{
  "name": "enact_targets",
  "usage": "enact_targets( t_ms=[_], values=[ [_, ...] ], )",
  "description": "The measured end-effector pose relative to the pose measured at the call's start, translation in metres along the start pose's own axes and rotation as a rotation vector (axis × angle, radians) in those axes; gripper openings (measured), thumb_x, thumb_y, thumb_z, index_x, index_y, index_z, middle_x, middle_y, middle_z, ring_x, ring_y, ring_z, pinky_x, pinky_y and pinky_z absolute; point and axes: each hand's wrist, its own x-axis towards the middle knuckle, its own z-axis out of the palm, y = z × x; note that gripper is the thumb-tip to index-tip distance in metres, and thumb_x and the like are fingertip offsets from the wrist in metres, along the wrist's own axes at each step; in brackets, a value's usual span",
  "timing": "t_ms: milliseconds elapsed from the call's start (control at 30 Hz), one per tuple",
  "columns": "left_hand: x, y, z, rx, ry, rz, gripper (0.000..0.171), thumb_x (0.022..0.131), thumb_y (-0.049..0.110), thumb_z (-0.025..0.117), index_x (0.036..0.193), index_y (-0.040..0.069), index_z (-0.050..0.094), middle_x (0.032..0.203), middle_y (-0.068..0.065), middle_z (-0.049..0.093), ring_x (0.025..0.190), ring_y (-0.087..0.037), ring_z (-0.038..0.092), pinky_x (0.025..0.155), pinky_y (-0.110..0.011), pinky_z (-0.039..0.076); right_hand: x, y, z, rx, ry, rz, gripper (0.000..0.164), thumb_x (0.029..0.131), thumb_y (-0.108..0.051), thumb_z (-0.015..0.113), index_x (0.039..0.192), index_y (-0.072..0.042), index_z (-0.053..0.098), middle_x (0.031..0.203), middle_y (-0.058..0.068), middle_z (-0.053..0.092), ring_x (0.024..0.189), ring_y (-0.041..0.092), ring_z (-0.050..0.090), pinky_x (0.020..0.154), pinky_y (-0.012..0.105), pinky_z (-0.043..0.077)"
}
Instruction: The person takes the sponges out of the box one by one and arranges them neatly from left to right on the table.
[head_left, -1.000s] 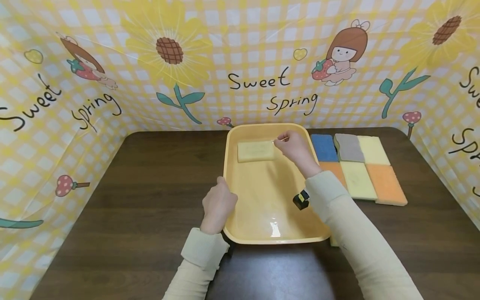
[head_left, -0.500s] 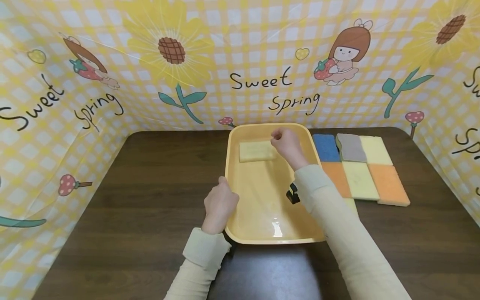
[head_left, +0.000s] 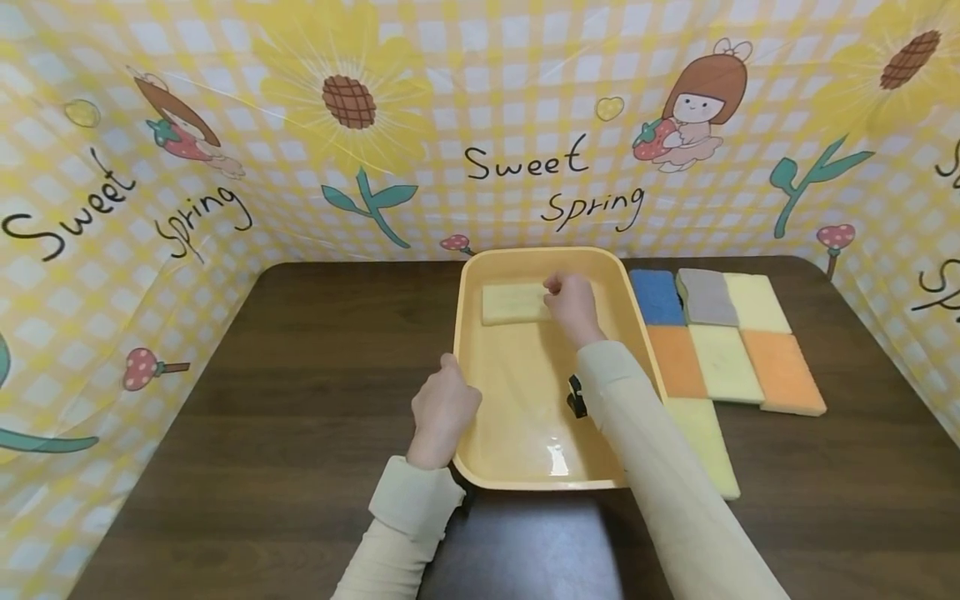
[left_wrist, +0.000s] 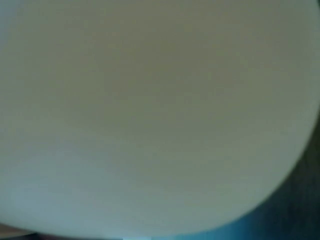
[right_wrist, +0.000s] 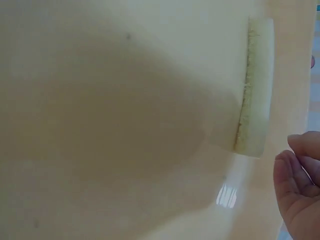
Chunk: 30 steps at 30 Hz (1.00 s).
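A pale yellow plastic tub [head_left: 517, 482] stands on the table, and my left hand [head_left: 446, 408] grips its left rim. Toward the far end of the tub lies a pale yellow sponge [head_left: 512, 303], also seen edge-on as a sponge [right_wrist: 257, 90] in the right wrist view. My right hand [head_left: 573, 307] is just past the sponge's right end, overlapping it in the head view. In the right wrist view the fingers of the right hand [right_wrist: 300, 187] are curled, the thumb near the index tip, with nothing visible between them. A pale blurred surface fills most of the left wrist view.
Right of the tub, two rows of sponges lie side by side, among them a blue sponge [head_left: 657, 297], a grey sponge [head_left: 708, 297] and an orange sponge [head_left: 783, 372]. A long yellow sponge [head_left: 705, 442] lies nearer. A patterned cloth [head_left: 525, 108] surrounds the dark table [head_left: 322, 350].
My right hand has shifted slightly nearer and its forearm has swung left, uncovering more of the nearer yellow sponge. The left hand keeps its hold on the rim.
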Motion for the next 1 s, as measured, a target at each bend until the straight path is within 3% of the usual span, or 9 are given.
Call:
enact_targets(
  t_ms=[333, 533, 733, 833, 900, 1000],
  values=[
    [-0.0012, 0.0016, -0.0003, -0.009, -0.008, -0.002, 0.026, 0.084, 0.012, 0.052, 0.108, 0.001, 0.046, 0.08, -0.016, 0.063, 0.064, -0.027, 0.058, 0.057, -0.041, 0.043, 0.0038, 0.0048, 0.0013, -0.023, -0.07, -0.007, 0.035, 0.085, 0.006, 0.05, 0.12, 0.005, 0.058, 0.13, 0.023, 0.055, 0.113, 0.035, 0.057, 0.095, 0.042, 0.047],
    [-0.0007, 0.0024, -0.0003, -0.006, -0.008, 0.003, 0.026, 0.085, 0.012, 0.053, 0.108, 0.001, 0.047, 0.08, -0.016, 0.063, 0.064, -0.027, 0.059, 0.057, -0.041, 0.044, 0.0041, 0.0065, 0.0002, -0.109, -0.105, -0.011, 0.044, 0.082, 0.009, 0.051, 0.126, 0.006, 0.054, 0.136, 0.026, 0.047, 0.108, 0.035, 0.052, 0.096, 0.042, 0.044],
    [-0.0002, 0.0021, -0.0001, 0.006, -0.003, 0.002, 0.027, 0.085, 0.012, 0.053, 0.108, 0.001, 0.047, 0.08, -0.016, 0.064, 0.064, -0.027, 0.059, 0.055, -0.041, 0.043, 0.0034, 0.0045, -0.0036, -0.171, -0.191, 0.012, 0.059, 0.081, 0.006, 0.052, 0.139, 0.005, 0.04, 0.145, 0.027, 0.034, 0.122, 0.037, 0.045, 0.102, 0.043, 0.04],
    [-0.0002, 0.0019, -0.0001, 0.007, -0.002, 0.007, 0.028, 0.084, 0.012, 0.053, 0.109, 0.001, 0.047, 0.08, -0.016, 0.064, 0.065, -0.027, 0.06, 0.056, -0.041, 0.043, 0.0036, 0.0034, -0.0056, -0.205, -0.241, 0.016, 0.064, 0.079, 0.008, 0.049, 0.141, 0.004, 0.038, 0.145, 0.026, 0.039, 0.104, 0.033, 0.049, 0.092, 0.038, 0.043],
    [-0.0003, 0.0018, -0.0002, 0.006, -0.002, 0.006, 0.029, 0.084, 0.012, 0.052, 0.11, 0.001, 0.047, 0.081, -0.016, 0.064, 0.066, -0.027, 0.06, 0.057, -0.041, 0.043, 0.0039, 0.003, -0.0066, -0.223, -0.274, 0.016, 0.066, 0.077, 0.009, 0.047, 0.143, 0.002, 0.037, 0.147, 0.026, 0.037, 0.099, 0.031, 0.045, 0.082, 0.035, 0.041],
    [-0.0005, 0.0016, -0.0004, 0.005, -0.003, 0.006, 0.028, 0.084, 0.012, 0.052, 0.109, 0.001, 0.046, 0.081, -0.016, 0.063, 0.066, -0.028, 0.06, 0.058, -0.042, 0.044, 0.0047, 0.003, -0.0074, -0.26, -0.316, 0.009, 0.07, 0.075, 0.009, 0.045, 0.144, -0.001, 0.038, 0.149, 0.026, 0.034, 0.118, 0.036, 0.044, 0.077, 0.032, 0.038]
  ],
)
